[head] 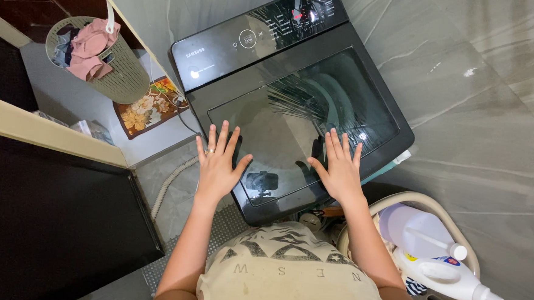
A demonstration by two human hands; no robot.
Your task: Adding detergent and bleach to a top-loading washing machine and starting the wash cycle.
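A black top-loading washing machine (221, 102) stands in front of me with its dark glass lid (293, 115) closed. My left hand (219, 163) lies flat on the near left part of the lid, fingers spread, a ring on one finger. My right hand (339, 166) rests flat on the near right part of the lid, fingers apart. Neither hand holds anything. The control panel (254, 37) runs along the far edge of the machine.
A green laundry hamper (121, 75) with pink clothes stands far left beside a floral mat (147, 107). A basket (440, 208) at near right holds white detergent bottles (449, 278). A dark cabinet (50, 218) fills the left. A grey hose (168, 184) runs down the floor.
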